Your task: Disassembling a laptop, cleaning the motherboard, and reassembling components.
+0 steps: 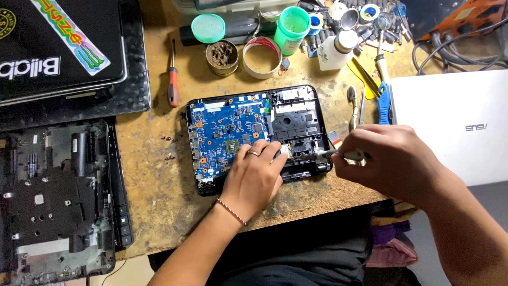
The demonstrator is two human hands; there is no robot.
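Under both hands, blue circuit board [227, 130]

Glossy blue circuit board [227, 132] in a matt black plastic shell [304, 114]. The surface [159, 175] is rough, worn wood. Smooth white plastic laptop lid [455, 122].

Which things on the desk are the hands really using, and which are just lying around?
In use:
- opened laptop base with blue circuit board, under the left hand
- screwdriver, in the right hand

Lying about:
- red-handled screwdriver
- green jar
- tape roll
- white laptop
- black bottom cover
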